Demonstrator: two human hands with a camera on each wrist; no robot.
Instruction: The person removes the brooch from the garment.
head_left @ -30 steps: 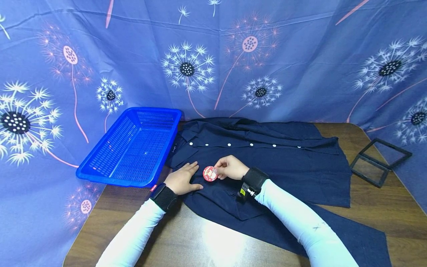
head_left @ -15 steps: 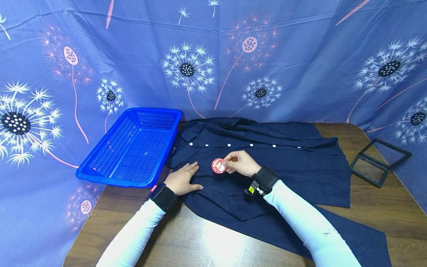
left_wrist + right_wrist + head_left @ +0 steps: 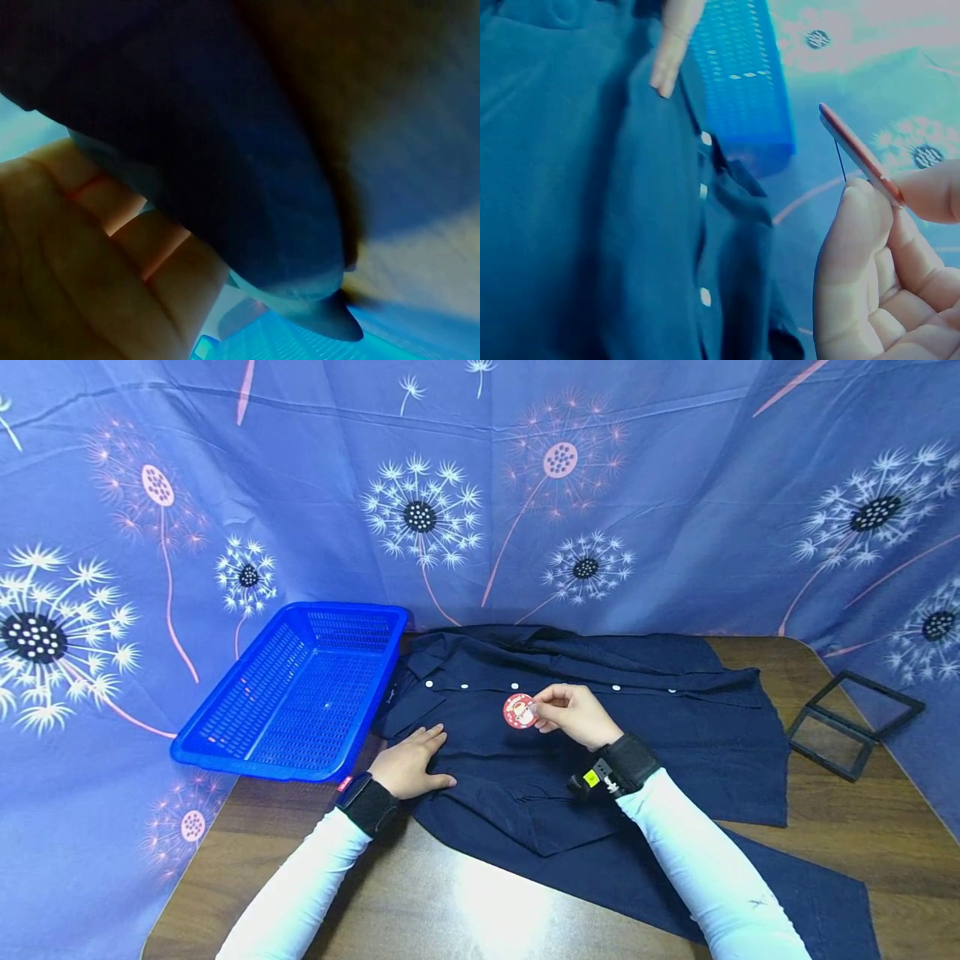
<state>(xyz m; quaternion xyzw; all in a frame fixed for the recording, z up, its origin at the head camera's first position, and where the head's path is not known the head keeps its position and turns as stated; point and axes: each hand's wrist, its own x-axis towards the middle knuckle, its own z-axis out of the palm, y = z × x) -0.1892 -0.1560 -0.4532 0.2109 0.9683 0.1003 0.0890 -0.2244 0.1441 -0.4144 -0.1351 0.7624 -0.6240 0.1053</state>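
Note:
A dark navy button-up shirt with white buttons lies spread on the table. My left hand rests on it near the collar, fingers straight and thumb out to the side; in the left wrist view, dark cloth covers its fingertips. Above the shirt front, my right hand pinches a round red pin badge with a cartoon picture between thumb and fingers. The right wrist view has this badge edge-on, its thin pin standing away from the back.
A blue plastic basket stands on the left, beside the shirt collar. On the right of the wooden table stands a black hinged frame. A blue dandelion-print cloth hangs behind the table.
My right hand has lifted the badge up and to the right, away from my left hand. The left hand stays in the same place on the shirt.

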